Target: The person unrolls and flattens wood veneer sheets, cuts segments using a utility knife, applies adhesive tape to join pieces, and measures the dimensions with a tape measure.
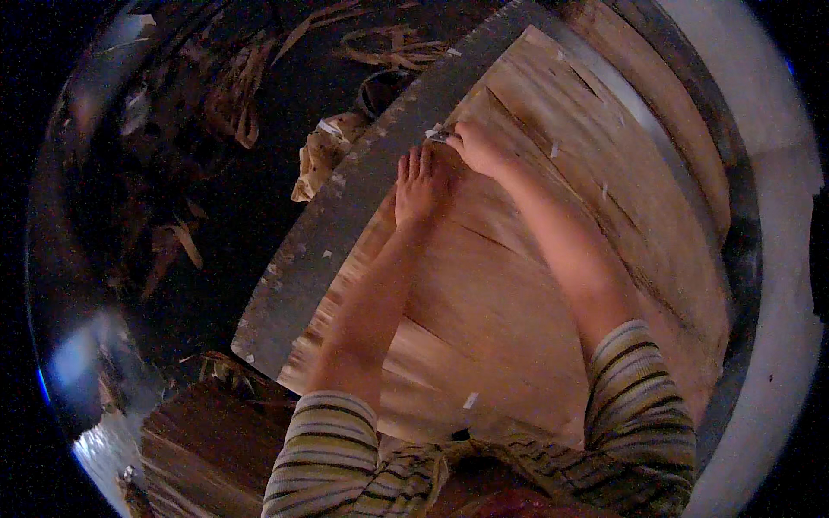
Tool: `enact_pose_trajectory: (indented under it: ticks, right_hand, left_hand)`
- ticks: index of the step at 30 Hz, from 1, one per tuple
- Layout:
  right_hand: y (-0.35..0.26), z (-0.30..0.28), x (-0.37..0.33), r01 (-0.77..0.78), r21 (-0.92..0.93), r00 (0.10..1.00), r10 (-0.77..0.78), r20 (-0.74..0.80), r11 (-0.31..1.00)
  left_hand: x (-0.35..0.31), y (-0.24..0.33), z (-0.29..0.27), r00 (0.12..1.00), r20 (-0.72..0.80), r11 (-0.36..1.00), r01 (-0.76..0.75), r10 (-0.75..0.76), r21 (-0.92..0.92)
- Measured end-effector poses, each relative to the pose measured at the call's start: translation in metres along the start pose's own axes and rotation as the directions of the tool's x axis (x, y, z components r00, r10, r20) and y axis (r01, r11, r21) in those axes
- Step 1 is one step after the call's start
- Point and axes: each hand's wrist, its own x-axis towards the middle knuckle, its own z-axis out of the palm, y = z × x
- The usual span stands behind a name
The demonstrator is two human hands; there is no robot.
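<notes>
Head view. Left hand (419,186), fingers together and flat, presses on a thin wood veneer sheet (535,285) filling the centre and right of the frame. Right hand (477,148), just above and right of the left, pinches a small pale strip of tape (437,135) at the sheet's upper-left edge. Grey surface (345,216) borders the sheet; veneer scraps (233,95) lie on the dark floor, upper left.

Bare forearms; 2 striped sleeves (332,440) in cream, olive and dark bands.
</notes>
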Motion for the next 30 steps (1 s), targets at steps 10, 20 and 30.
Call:
enact_pose_trajectory:
  ticks: [10,20,30]
  right_hand:
    - [-0.006,-0.002,0.008,0.023,-0.059,0.997,-0.018,0.076,0.998]
    - [-0.006,-0.014,0.017,-0.143,0.116,0.983,0.127,0.133,0.983]
    - [-0.009,-0.018,0.013,-0.052,0.013,0.984,0.049,0.172,0.999]
  left_hand:
    - [0.006,0.009,-0.014,1.000,0.007,0.998,0.021,-0.021,-0.055]
    - [0.009,-0.001,-0.007,0.998,-0.064,1.000,-0.008,0.006,-0.023]
    - [0.012,-0.001,-0.018,0.998,-0.045,0.999,0.041,-0.042,-0.029]
